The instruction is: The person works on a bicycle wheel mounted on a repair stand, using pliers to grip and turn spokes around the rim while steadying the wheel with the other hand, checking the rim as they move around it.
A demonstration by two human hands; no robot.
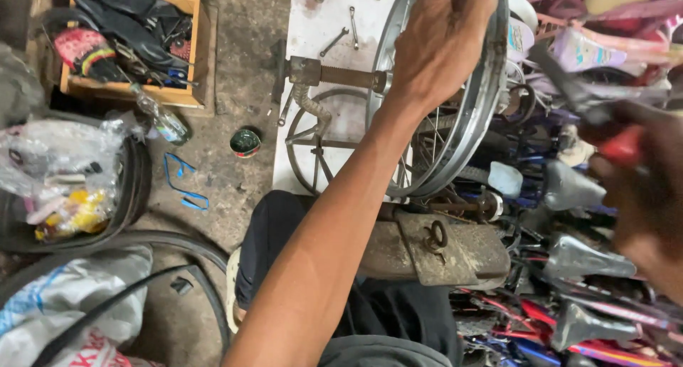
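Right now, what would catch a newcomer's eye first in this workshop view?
The left hand gripping the shiny spoked wheel rim at top centre stands out first. At the right edge, the blurred right hand holds a red-handled tool above a crowd of bicycle saddles. At top left sits a wooden box of dark odds and ends.
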